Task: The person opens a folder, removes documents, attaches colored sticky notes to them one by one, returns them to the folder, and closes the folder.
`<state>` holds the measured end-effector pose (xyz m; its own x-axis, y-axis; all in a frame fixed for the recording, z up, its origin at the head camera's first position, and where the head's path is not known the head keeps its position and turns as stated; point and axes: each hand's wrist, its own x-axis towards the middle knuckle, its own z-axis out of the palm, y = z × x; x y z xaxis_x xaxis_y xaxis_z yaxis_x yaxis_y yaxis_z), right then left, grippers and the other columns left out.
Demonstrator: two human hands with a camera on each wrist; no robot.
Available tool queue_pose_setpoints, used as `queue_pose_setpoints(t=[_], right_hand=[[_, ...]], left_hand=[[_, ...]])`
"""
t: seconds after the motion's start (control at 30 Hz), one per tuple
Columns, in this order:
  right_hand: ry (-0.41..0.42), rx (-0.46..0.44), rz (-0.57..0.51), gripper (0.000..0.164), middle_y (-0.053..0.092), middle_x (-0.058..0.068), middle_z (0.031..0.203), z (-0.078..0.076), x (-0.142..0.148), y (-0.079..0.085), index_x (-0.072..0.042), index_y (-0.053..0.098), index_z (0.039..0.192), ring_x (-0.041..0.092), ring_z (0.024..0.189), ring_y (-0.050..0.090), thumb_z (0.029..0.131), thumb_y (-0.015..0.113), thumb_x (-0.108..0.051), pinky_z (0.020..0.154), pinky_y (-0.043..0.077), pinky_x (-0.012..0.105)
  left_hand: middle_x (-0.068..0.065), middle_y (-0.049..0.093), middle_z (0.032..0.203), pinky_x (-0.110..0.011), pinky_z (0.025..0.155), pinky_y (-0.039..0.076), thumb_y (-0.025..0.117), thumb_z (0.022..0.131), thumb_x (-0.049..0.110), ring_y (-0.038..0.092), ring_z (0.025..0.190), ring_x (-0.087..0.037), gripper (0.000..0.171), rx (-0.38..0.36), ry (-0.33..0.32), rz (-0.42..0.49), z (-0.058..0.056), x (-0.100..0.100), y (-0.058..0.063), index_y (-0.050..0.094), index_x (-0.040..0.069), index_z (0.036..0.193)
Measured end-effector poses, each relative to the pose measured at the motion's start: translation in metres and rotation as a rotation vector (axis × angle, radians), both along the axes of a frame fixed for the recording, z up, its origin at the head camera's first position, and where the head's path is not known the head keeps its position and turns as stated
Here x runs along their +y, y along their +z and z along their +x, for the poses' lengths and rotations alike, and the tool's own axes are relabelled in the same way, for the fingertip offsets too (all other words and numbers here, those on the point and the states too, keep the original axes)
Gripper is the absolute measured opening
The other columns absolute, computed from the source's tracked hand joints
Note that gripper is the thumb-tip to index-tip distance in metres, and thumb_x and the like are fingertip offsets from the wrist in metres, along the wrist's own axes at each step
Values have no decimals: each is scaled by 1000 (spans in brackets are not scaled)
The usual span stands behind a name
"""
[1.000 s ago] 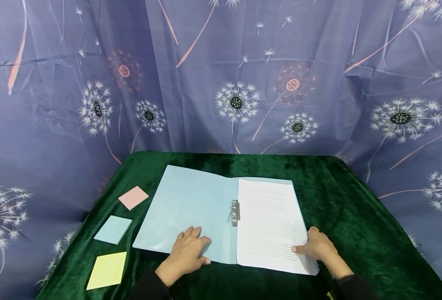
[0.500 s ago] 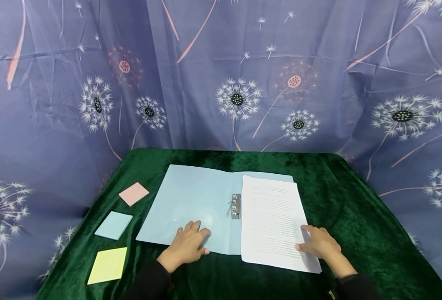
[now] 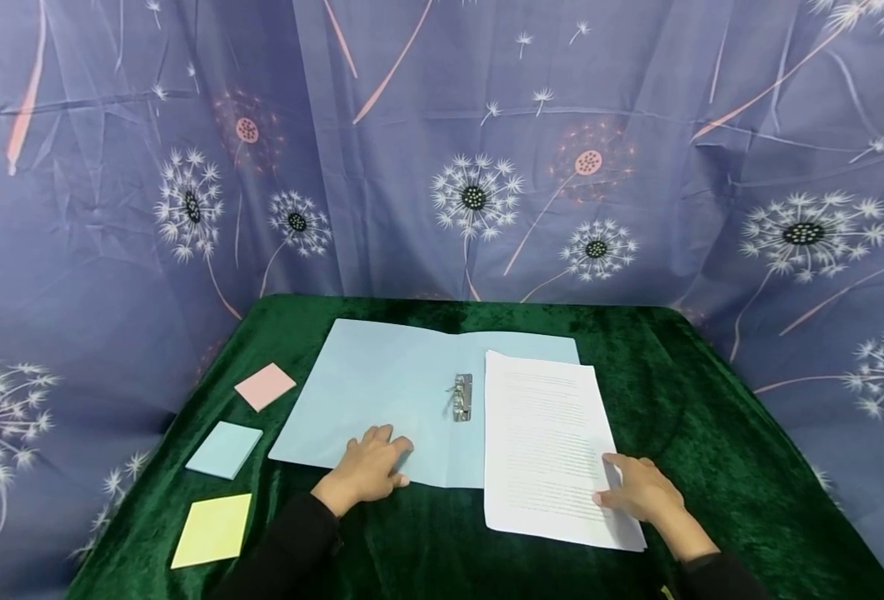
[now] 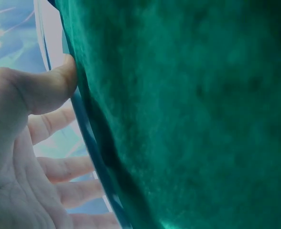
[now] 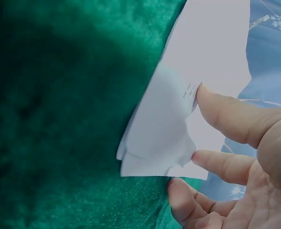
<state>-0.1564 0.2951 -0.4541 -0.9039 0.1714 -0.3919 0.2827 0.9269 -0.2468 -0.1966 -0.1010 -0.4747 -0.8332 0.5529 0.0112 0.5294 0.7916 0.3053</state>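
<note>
A light blue ring folder lies spread out on the green cloth, its metal clip near the spine. My left hand rests on the near edge of its left cover, fingers spread over the cover. In the left wrist view the thumb touches the folder's edge. A stack of printed paper sheets overlaps the folder's right cover and sticks out past its near edge. My right hand holds the stack by its right edge; in the right wrist view the thumb and a finger meet the sheets.
Three sticky note pads sit at the left: a pink pad, a light blue pad and a yellow pad. Green velvet cloth covers the table. A dandelion-patterned curtain hangs behind it.
The paper stack has shifted slightly right, off the clip, with my right hand. The folder has slid away from me and a little left with my left hand, baring more of its right cover.
</note>
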Motion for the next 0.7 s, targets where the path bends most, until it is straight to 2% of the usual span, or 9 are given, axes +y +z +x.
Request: queue_pose_setpoints(t=[0.17, 0.3, 0.47, 0.7], right_hand=[[13, 9, -14, 74, 45, 33, 115, 0, -2, -2, 3, 48, 131, 41, 96, 50, 75, 77, -36, 71, 42, 52], [21, 24, -18, 73, 45, 33, 113, 1, -3, -3, 4, 49, 131, 38, 92, 51, 75, 77, -34, 69, 42, 50], [21, 33, -12, 72, 46, 31, 111, 0, -3, -1, 4, 49, 131, 37, 90, 51, 75, 77, -33, 67, 42, 49], [19, 12, -2, 72, 45, 33, 112, -1, -4, -1, 3, 49, 131, 38, 92, 50, 75, 77, -34, 68, 42, 51]], left_hand=[[-19, 50, 117, -55, 75, 38, 73, 81, 30, 46, 105, -36, 45, 26, 14, -5, -4, -2, -1, 59, 11, 120], [-17, 51, 114, -54, 76, 39, 74, 79, 33, 46, 106, -34, 46, 78, 21, -23, -3, -3, -2, 61, 12, 117], [-16, 51, 116, -54, 82, 37, 75, 77, 34, 46, 110, -33, 45, 131, 31, -42, -2, -3, 0, 63, 11, 114], [-19, 50, 121, -58, 92, 32, 75, 78, 32, 41, 118, -37, 42, 167, 27, -52, 1, -3, 6, 64, 9, 111]])
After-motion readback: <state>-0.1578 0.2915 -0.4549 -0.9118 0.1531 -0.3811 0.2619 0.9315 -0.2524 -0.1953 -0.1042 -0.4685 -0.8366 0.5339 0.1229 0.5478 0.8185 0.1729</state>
